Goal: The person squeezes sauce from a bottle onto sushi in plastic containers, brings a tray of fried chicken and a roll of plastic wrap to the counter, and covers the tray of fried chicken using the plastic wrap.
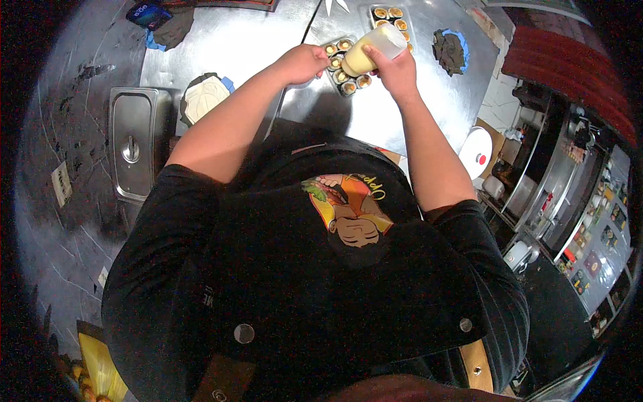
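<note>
My right hand (392, 65) is wrapped round a clear squeeze bottle (375, 48) of pale yellow sauce. The bottle tilts down to the left over a tray of rolls (347, 87), and several of the rolls carry pale dabs on top. At the left edge of that tray is my left hand (308, 63), its fingers drawn together; whether they grip the tray's rim or anything else is too small to tell. A second tray of rolls (382, 13), orange on top, lies just behind the bottle.
Both trays rest on a metal table (429, 120). A dark cloth (450, 52) lies at the right, a pale round item (205, 99) near my left forearm. Farther left stands a lidded steel container (131, 144). A white round lid (475, 153) is beyond my right forearm.
</note>
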Available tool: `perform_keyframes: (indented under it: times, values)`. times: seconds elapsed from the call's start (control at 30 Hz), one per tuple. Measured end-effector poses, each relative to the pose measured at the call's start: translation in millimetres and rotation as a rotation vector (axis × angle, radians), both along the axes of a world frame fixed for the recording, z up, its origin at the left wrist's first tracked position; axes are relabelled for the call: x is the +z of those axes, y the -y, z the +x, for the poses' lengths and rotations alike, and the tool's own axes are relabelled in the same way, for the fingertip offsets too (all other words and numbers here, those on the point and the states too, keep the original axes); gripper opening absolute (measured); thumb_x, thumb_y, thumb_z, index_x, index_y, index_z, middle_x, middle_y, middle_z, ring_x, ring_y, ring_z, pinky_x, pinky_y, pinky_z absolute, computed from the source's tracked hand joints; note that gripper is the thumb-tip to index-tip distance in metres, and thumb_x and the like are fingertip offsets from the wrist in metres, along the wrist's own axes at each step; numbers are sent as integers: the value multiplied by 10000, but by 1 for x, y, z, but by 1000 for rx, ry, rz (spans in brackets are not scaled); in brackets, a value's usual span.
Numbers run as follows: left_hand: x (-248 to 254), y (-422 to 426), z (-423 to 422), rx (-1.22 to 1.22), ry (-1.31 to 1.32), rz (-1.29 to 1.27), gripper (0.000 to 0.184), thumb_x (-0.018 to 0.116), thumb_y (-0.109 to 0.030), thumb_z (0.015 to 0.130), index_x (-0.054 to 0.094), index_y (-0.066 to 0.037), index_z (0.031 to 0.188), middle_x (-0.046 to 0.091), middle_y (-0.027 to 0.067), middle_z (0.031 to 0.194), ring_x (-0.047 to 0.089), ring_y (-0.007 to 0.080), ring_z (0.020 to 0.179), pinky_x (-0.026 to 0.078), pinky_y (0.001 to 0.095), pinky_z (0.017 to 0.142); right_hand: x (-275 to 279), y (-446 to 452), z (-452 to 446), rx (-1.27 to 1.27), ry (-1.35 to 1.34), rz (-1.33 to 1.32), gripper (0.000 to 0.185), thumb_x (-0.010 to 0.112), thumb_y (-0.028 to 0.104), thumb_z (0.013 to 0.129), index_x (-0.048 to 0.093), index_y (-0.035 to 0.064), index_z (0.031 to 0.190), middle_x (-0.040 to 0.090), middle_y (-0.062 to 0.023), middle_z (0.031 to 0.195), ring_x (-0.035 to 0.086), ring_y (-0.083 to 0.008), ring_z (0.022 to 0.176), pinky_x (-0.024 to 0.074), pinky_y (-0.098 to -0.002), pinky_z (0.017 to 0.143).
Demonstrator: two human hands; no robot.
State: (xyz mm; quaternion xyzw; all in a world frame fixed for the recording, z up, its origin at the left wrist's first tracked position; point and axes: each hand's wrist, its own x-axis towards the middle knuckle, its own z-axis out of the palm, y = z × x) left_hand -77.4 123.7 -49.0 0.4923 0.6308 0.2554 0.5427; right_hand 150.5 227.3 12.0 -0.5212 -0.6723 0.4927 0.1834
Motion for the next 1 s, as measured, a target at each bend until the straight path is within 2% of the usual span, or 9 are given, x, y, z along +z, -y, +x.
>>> perform_keyframes:
  times: [0.1, 0.17, 0.37, 0.47, 0.73, 1.0]
  values:
    - [-4, -1, 0, -2, 1, -13, 226, 626, -272, 1010, 706, -71, 947, 705, 8, 772, 633, 127, 726, 500, 305, 758, 1, 1, -4, -8, 24, 77, 465, 824, 367, 871, 702, -6, 1119, 774, -129, 928, 756, -182, 732, 608, -316, 619]
    - [-6, -1, 0, -3, 7, -24, 222, 623, -267, 1010, 708, -70, 953, 705, 9, 773, 631, 126, 726, 500, 306, 758, 10, 4, -5, -7, 3, 8, 373, 826, 276, 893, 693, -15, 1083, 746, -93, 857, 683, -136, 628, 546, -266, 545]
    - [6, -7, 6, -2, 5, -15, 228, 620, -269, 1009, 711, -64, 972, 711, 15, 784, 630, 127, 734, 502, 312, 757, 27, -4, 2, -50, -73, 0, 368, 821, 294, 899, 699, -11, 1063, 751, -93, 838, 688, -132, 604, 548, -260, 546]
    - [13, -17, 13, -46, 1, 72, 242, 621, -276, 1007, 712, -60, 948, 712, 16, 786, 629, 129, 731, 505, 321, 746, 33, -13, 7, -38, -36, 24, 358, 818, 297, 899, 703, -7, 1050, 751, -92, 837, 690, -130, 609, 544, -257, 546]
    - [10, -32, 30, -52, -147, 111, 290, 633, -320, 989, 706, -64, 875, 714, 66, 748, 659, 217, 687, 522, 384, 691, 26, -19, 12, -49, -61, 39, 354, 811, 303, 895, 702, -4, 1035, 741, -79, 821, 672, -123, 600, 534, -256, 552]
    - [10, -36, 32, -82, -183, 74, 297, 633, -319, 987, 702, -65, 849, 714, 82, 748, 661, 232, 678, 526, 398, 690, 19, -18, 12, -94, -94, 13, 358, 812, 310, 890, 704, 1, 1034, 738, -77, 804, 659, -120, 586, 517, -257, 535]
